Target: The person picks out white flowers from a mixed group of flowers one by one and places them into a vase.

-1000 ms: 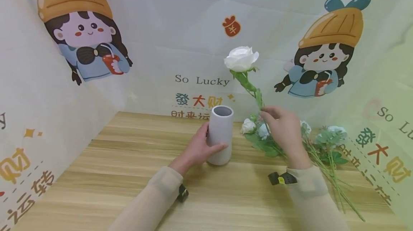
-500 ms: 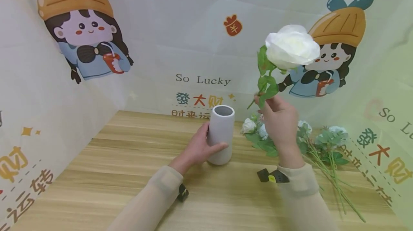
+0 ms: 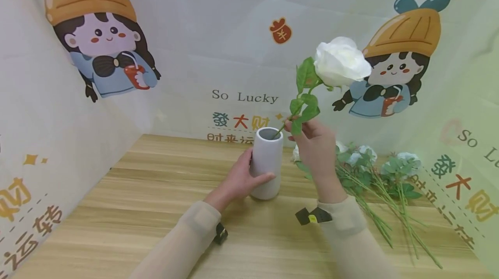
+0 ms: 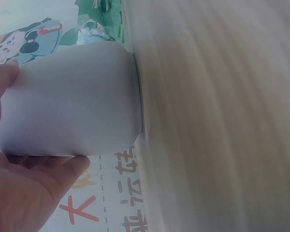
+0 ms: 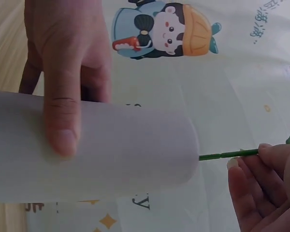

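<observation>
A white cylindrical vase stands upright on the wooden table. My left hand grips it from the left, thumb across its front; the left wrist view shows the vase wall with fingers around it. Up and to the right, my right hand pinches the stem of a white artificial rose, whose bloom leans right. The stem's lower end is inside the vase mouth. In the right wrist view the green stem runs from the pinching fingers past the rim; its tip is hidden inside.
Several more artificial flowers lie on the right of the table, their stems pointing toward the front. A printed cloth backdrop rises behind and at both sides.
The rose first swung upright and to the right in my right hand. It then came left and down, its stem end entering the vase. My left hand and the vase stayed put.
</observation>
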Motion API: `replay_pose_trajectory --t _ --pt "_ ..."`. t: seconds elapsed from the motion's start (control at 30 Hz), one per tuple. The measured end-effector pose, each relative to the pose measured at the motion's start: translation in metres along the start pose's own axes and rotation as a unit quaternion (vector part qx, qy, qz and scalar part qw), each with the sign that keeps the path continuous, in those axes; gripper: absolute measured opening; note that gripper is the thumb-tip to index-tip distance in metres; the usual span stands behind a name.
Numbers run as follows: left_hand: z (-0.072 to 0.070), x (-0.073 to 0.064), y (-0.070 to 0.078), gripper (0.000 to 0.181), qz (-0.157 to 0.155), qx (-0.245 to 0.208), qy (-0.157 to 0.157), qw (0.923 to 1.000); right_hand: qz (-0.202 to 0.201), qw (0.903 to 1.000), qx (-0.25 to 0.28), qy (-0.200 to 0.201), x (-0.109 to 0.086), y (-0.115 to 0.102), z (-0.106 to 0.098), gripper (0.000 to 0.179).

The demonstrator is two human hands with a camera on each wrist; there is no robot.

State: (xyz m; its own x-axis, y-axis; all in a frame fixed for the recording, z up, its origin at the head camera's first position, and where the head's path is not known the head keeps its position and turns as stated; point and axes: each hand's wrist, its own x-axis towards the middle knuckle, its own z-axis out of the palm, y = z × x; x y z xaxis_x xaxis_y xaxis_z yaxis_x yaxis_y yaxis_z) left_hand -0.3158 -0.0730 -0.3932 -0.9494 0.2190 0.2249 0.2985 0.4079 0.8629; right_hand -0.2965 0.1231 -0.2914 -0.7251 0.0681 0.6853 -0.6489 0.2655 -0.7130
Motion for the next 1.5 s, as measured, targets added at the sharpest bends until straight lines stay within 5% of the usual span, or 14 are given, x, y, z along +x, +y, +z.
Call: replay_pose_trajectory --t 0.17,0.27,0.77,1.07,1.5 --pt "0.001 0.001 -0.002 0.096 0.001 0.001 -0.004 1.0000 0.056 0.9923 -0.107 -0.027 -0.003 0.009 0.005 0.020" --pt "0.001 0.001 -0.003 0.095 0.002 0.003 -0.006 1.0000 0.069 0.9887 -0.127 -0.041 -0.004 0.012 0.008 0.022" --pt "0.001 0.003 -0.002 0.098 0.007 0.000 -0.006 1.0000 0.046 0.9859 -0.143 -0.074 -0.005 0.014 0.017 0.022" --pt "0.003 0.004 -0.004 0.096 0.018 0.013 -0.001 0.9998 0.066 0.9843 -0.136 -0.092 -0.007 0.016 0.016 0.025" --pt "0.001 0.003 -0.004 0.092 0.025 0.016 0.004 0.9996 0.058 0.9866 -0.124 -0.089 -0.007 0.014 0.015 0.027"
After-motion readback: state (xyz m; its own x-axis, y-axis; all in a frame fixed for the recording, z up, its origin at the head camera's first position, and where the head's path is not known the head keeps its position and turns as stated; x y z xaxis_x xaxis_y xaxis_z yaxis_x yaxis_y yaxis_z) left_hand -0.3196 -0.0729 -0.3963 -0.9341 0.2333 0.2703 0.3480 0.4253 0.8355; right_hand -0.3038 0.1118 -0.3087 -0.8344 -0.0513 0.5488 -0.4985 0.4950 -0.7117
